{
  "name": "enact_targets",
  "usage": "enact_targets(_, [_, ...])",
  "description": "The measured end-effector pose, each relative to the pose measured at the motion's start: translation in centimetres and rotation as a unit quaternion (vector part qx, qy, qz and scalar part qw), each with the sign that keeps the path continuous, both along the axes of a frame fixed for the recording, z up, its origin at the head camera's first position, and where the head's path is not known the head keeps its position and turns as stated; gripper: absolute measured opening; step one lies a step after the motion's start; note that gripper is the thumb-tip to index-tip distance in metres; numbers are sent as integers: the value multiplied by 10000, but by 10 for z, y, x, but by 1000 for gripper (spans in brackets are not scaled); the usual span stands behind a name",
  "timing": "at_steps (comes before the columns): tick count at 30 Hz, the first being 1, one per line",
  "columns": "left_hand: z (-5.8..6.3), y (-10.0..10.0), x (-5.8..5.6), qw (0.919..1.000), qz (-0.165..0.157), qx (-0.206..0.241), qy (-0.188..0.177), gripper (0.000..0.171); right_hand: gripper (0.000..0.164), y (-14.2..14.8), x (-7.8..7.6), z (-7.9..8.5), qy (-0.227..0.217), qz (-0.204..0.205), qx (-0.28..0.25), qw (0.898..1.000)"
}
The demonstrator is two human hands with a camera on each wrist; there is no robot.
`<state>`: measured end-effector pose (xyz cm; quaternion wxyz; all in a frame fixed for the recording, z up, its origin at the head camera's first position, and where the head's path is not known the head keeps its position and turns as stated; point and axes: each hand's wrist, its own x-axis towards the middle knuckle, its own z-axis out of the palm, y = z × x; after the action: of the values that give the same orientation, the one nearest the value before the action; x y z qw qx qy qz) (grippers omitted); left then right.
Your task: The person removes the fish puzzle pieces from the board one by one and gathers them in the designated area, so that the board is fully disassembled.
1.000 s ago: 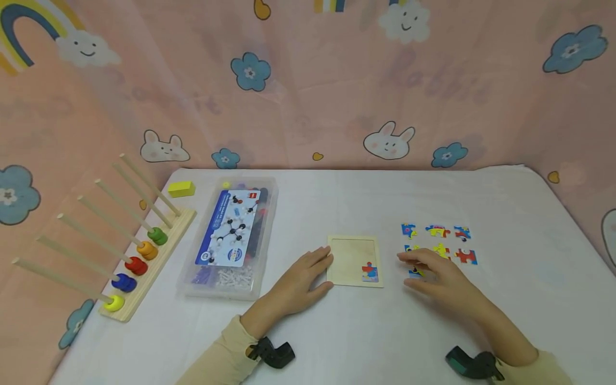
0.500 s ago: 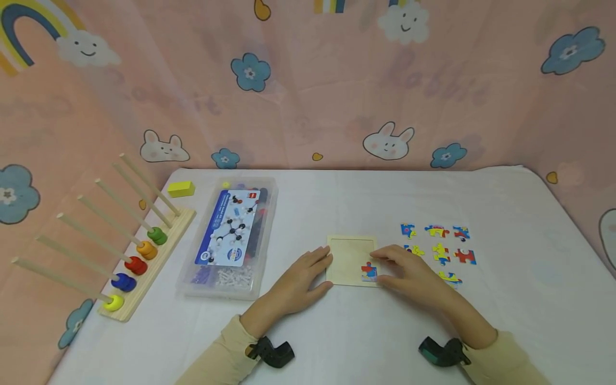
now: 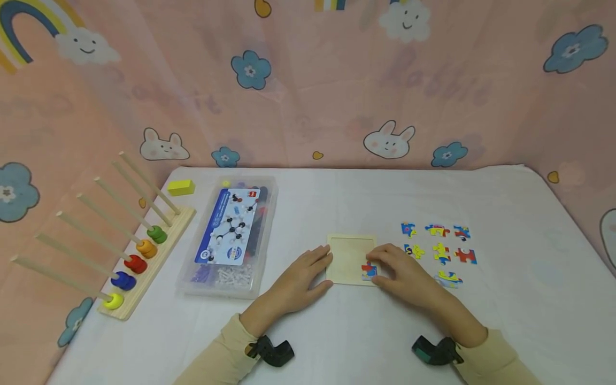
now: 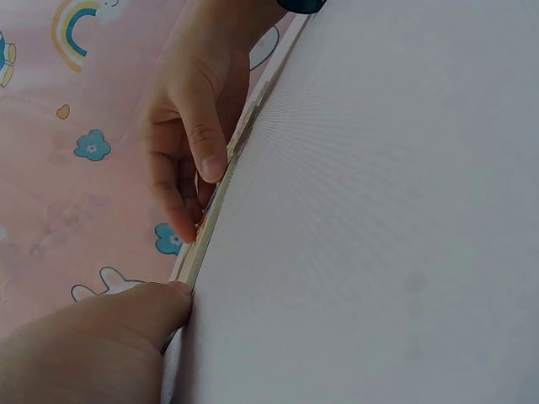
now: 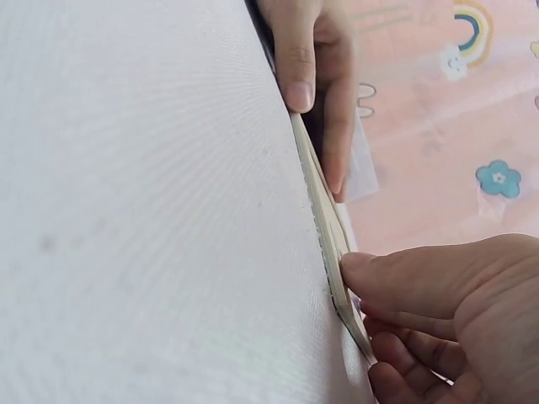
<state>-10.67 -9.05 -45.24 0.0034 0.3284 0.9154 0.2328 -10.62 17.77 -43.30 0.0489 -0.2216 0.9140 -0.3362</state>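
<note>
A shallow wooden puzzle tray (image 3: 348, 255) lies on the white table. In its lower right corner is a red-and-blue jigsaw piece (image 3: 369, 271). My right hand (image 3: 409, 278) has its thumb and bent fingers about that piece, pinching it at the tray's right side; the contact is partly hidden. My left hand (image 3: 300, 278) rests along the left edge of the tray, fingers fairly straight and thumb at the near corner. In the right wrist view the tray (image 5: 318, 189) appears edge-on, with both hands touching it.
Several loose jigsaw pieces (image 3: 440, 253) lie in rows right of the tray. Left of my hands sit a clear plastic box (image 3: 262, 272) with a molecule-picture label, a wooden peg rack (image 3: 159, 256) with coloured rings, and a yellow block (image 3: 181, 187). A pink patterned cloth (image 3: 308, 107) hangs behind.
My right hand has moved left from above the loose pieces to the tray's right side, its fingers now closer about the corner piece. My left hand stays put.
</note>
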Motion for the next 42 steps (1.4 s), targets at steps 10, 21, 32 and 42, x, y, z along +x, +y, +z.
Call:
enact_targets(10, [2, 0, 0, 9999, -59, 17, 93, 56, 36, -1, 1, -3, 296, 61, 6, 9995])
enact_targets(21, [0, 0, 0, 9999, 22, -66, -104, 56, 38, -3, 3, -1, 26, -118, -102, 9999])
enact_targets(32, [0, 0, 0, 10000, 15, -22, -81, 57, 38, -3, 4, -2, 31, -201, -37, 9998])
enact_targets(42, [0, 0, 0, 10000, -10, -38, -56, 57, 42, -3, 4, -2, 152, -163, 43, 9997])
